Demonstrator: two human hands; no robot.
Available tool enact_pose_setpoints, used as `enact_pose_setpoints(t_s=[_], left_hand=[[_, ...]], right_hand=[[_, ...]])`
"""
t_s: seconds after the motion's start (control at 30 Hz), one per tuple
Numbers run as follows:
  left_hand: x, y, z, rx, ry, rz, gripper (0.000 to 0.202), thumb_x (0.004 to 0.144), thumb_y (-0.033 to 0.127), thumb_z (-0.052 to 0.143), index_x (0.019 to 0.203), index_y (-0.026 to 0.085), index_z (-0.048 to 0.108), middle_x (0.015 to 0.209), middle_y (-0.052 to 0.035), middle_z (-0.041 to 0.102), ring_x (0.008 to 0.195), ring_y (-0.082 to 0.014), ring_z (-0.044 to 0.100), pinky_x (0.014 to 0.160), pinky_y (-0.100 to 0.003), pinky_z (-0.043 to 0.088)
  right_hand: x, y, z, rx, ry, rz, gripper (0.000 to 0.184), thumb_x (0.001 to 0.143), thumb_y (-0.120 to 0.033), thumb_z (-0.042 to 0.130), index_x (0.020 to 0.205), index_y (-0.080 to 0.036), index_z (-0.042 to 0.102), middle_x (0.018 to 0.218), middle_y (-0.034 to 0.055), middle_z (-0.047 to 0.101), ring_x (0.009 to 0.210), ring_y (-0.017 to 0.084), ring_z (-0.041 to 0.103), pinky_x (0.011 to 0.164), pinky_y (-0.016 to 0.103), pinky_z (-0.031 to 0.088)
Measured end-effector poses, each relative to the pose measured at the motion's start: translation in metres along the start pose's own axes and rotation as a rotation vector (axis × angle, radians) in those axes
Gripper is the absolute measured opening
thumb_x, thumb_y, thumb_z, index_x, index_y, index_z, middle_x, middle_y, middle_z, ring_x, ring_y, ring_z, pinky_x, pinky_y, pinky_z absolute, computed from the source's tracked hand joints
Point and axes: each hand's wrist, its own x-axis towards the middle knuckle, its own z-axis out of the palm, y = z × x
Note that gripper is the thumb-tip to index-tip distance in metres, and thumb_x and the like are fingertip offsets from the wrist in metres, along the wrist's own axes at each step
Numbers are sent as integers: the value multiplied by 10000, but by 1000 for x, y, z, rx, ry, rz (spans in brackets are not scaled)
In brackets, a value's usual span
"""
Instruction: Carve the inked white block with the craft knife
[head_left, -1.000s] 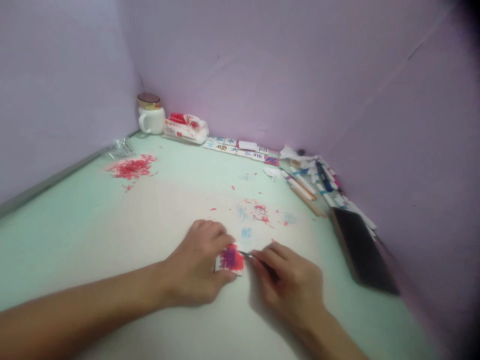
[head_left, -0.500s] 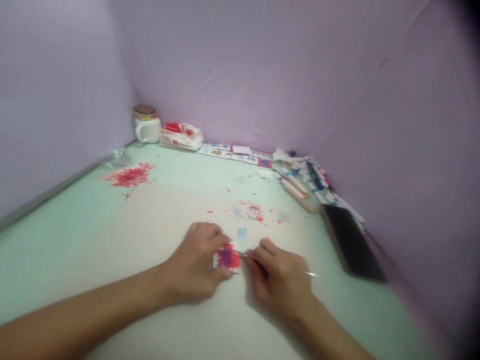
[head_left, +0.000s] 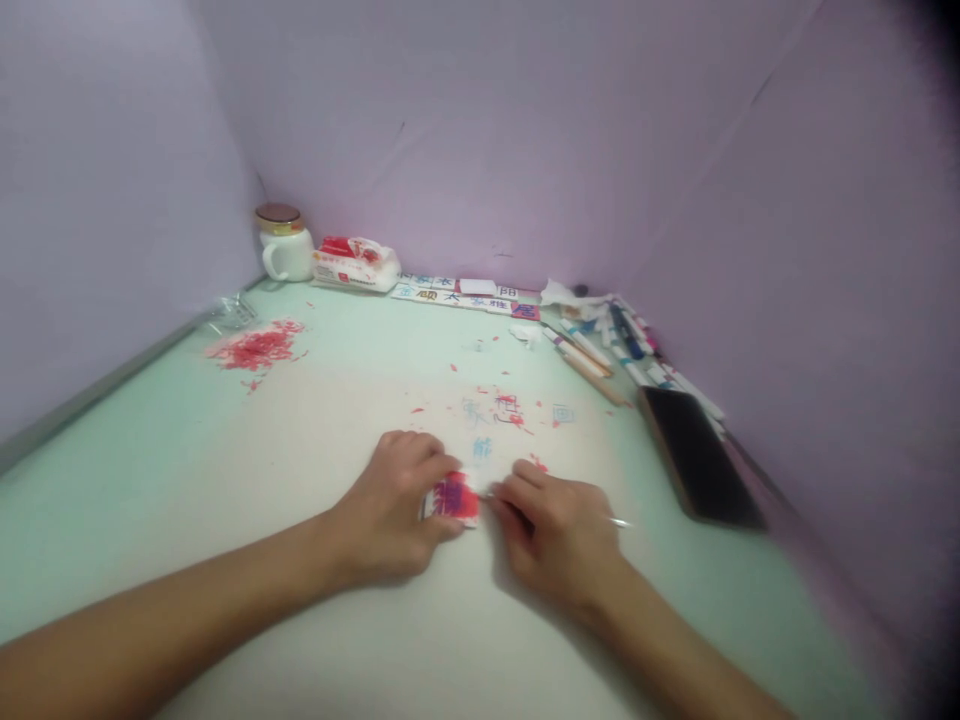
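Pinched between the thumb and fingers of my left hand (head_left: 405,505) is a small white square block (head_left: 456,500), its face coloured red with a purple character. The block's left part lies behind those fingers. My right hand (head_left: 559,530) is closed round a thin carving tool (head_left: 619,522) with a silvery rear end. The tool's tip meets or nearly meets the block's right edge; blur hides the exact contact. Beyond the hands, blue and purple characters (head_left: 482,447) mark the pale work surface (head_left: 337,420), with red shavings (head_left: 517,418) scattered among them.
A red shavings pile (head_left: 259,347) lies at left, near crumpled clear plastic (head_left: 234,314). At the back stand a lidded white mug (head_left: 289,255), a tissue pack (head_left: 356,268) and rows of character blocks (head_left: 465,301). Pens (head_left: 585,362) and a dark phone (head_left: 701,455) lie at right.
The view has shifted slightly, so the scene sits a little higher in the picture. Both hands keep the same grips, with the tool still at the block's right edge.
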Motion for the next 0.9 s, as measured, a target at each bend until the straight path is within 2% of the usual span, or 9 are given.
enact_pose_setpoints(t_s=[0.2,0.47,0.7,0.9], left_hand=[[1,0,-3,6,-5,20,271,728,310,635,955,163,630,922,-84,582,888,-248,534,850,-459,406],[5,4,-5,5,-5,19,222,714,312,643,854,140,656,878,-94,585,829,-234,551,782,-417,460],[4,4,-3,4,7,-13,238,704,322,645,878,159,652,890,-86,586,831,-230,554,795,-422,465],[3,5,-4,12,21,9,207,710,309,641,848,155,653,873,-91,590,826,-232,559,796,-425,465]], right_hand=[[0,1,-3,39,-67,25,215,809,-222,456,662,-184,608,631,-17,541,496,93,431,482,268,168],[3,-8,1,48,-43,187,181,778,-225,474,637,-186,582,644,-22,543,527,91,453,485,247,181],[5,-6,-1,33,-69,88,219,810,-231,437,654,-181,582,630,-19,531,501,89,432,481,260,165],[7,-2,-4,77,-108,88,188,797,-230,469,653,-185,583,636,-23,534,511,88,432,487,254,178]])
